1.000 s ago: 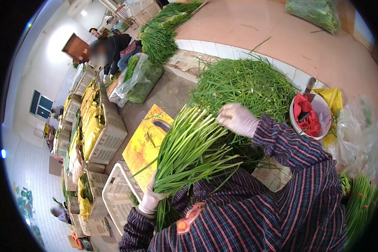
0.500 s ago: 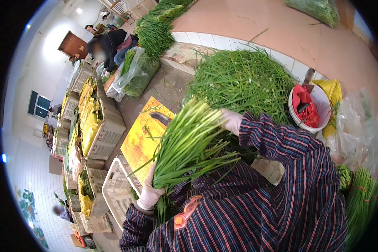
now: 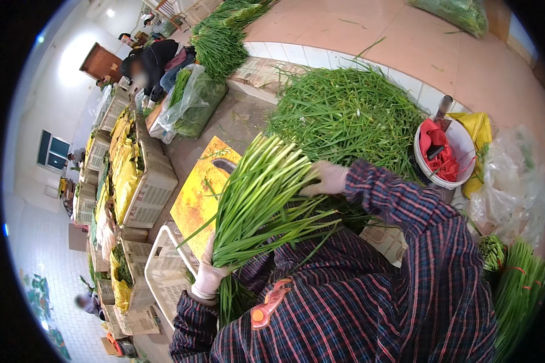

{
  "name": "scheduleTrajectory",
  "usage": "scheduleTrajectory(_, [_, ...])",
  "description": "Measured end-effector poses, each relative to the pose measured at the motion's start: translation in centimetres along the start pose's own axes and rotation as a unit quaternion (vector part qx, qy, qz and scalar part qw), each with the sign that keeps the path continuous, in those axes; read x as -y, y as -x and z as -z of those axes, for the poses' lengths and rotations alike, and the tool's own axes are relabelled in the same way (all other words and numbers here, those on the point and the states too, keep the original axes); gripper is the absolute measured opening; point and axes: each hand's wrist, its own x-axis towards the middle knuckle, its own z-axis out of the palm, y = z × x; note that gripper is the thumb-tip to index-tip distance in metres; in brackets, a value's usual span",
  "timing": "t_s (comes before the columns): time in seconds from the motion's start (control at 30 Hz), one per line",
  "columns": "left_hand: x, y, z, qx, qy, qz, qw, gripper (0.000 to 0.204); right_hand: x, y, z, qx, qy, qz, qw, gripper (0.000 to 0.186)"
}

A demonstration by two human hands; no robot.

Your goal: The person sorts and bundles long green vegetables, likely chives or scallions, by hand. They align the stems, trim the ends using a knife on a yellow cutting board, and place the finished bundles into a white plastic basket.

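Observation:
A thick bunch of long green chives (image 3: 254,212) lies slantwise before my chest, its pale stalk ends up and its leaves drooping. My left hand (image 3: 209,273), in a pale glove, is closed around the lower leafy part. At the bunch's upper right edge is my right hand (image 3: 329,179), also gloved, with thumb and fingers apart against the stalks; some fingertips are hidden. Behind the bunch a stained yellow board (image 3: 197,202) carries a dark-bladed tool (image 3: 224,164), partly covered by the stalks. A large heap of loose chives (image 3: 345,118) lies beyond my right hand.
A white bucket (image 3: 463,171) with red strips stands at right, near a clear plastic bag (image 3: 511,181) and tied chive bundles (image 3: 521,284). At left are a white crate (image 3: 157,266) and stacked crates (image 3: 154,193). Another person (image 3: 154,63) bends over greens farther back.
The bunch has shifted slightly left and sits more upright, with my left hand still around it. My right hand has moved a little left and down, its thumb now spread from the fingers.

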Motion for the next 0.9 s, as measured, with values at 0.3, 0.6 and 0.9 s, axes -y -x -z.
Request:
scheduleTrajectory(0.3, [0.1,1.0,1.5,-0.006,0.009,0.041,0.999,0.081,-3.0,-0.7,4.3,0.09,0.38,-0.202,0.898,0.032])
scheduleTrajectory(0.6, [-3.0,2.8,-3.7,0.008,-0.144,-0.013,0.989,0.048,1.9,-5.1,-3.1,0.154,0.055,0.115,0.98,0.057])
scheduleTrajectory(0.9, [-2.8,4.4,-3.3,0.01,-0.077,0.071,0.994,0.037,-10.5,-0.7,5.5,-0.094,0.263,-0.274,0.92,0.019])
